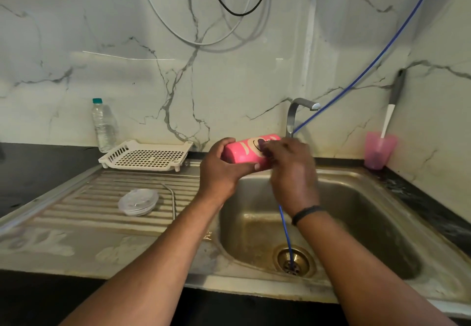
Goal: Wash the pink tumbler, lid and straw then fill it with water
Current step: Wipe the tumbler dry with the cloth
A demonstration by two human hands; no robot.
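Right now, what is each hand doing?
Left hand: grips the pink tumbler near one end, holding it sideways.
Right hand: fingers on the tumbler; whether it grips cannot be told.

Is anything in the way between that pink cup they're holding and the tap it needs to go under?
Nothing solid blocks it. The pink tumbler, held by both the left hand and right hand, sits just left of the faucet. Only the thin blue hose runs past the spout down to the drain.

The right hand (288, 170) is motion-blurred and hides the far end of the pink tumbler (244, 151)
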